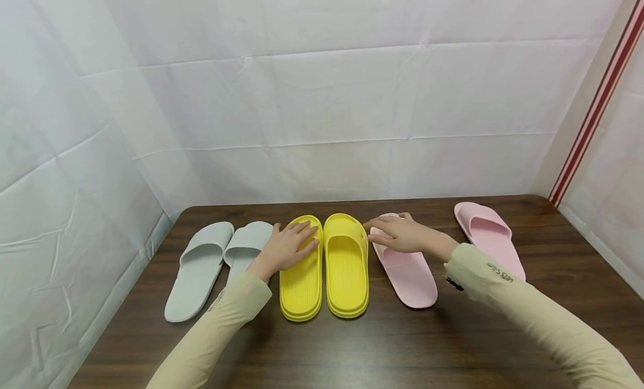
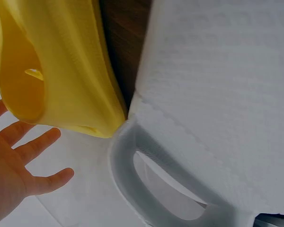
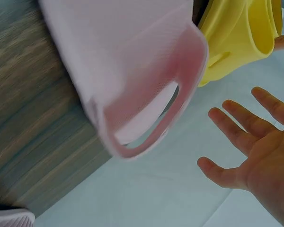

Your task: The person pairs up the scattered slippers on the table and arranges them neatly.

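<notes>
Two yellow slippers stand side by side at the table's middle, toes toward the wall. Over the strap of the left yellow slipper (image 1: pixel 302 283) is my left hand (image 1: pixel 290 246), fingers spread; whether it touches the strap I cannot tell. The right yellow slipper (image 1: pixel 347 271) lies between my hands. My right hand (image 1: pixel 399 232) hovers over the front of a pink slipper (image 1: pixel 410 277), fingers extended toward the yellow pair. In the right wrist view, that hand (image 3: pixel 265 151) is spread and holds nothing. The left wrist view likewise shows the left hand (image 2: pixel 19 165) with nothing gripped.
A pair of pale grey slippers lies at the left: the outer slipper (image 1: pixel 196 277) is angled, the inner slipper (image 1: pixel 249 241) partly hidden by my left arm. Another pink slipper (image 1: pixel 490 238) sits far right. Behind the wooden table (image 1: pixel 352 355) hangs a white cloth wall (image 1: pixel 342 98).
</notes>
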Action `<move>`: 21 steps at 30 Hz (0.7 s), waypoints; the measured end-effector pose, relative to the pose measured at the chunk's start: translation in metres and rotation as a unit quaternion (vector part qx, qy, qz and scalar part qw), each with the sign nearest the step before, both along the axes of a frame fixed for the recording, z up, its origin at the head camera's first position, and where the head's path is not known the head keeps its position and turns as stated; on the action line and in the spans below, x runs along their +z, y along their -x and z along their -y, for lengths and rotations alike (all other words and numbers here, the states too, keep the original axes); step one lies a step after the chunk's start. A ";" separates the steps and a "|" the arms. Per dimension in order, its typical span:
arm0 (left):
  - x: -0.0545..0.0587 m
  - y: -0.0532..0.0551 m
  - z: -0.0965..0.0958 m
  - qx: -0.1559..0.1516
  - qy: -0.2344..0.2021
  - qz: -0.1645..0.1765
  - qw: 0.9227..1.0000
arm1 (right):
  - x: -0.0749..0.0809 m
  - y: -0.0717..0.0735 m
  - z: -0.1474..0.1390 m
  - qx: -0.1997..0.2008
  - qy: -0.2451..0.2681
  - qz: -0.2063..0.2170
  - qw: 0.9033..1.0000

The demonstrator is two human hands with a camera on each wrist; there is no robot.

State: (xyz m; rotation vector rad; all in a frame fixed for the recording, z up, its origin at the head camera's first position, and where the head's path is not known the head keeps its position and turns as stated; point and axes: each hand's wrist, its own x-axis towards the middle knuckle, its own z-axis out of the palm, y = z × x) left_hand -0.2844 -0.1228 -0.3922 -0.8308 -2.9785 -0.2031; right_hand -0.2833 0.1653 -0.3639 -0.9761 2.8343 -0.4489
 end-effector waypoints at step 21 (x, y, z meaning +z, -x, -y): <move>0.016 -0.011 -0.034 -0.051 -0.025 -0.043 0.997 | 0.004 -0.013 -0.051 -0.037 -0.012 -0.055 0.998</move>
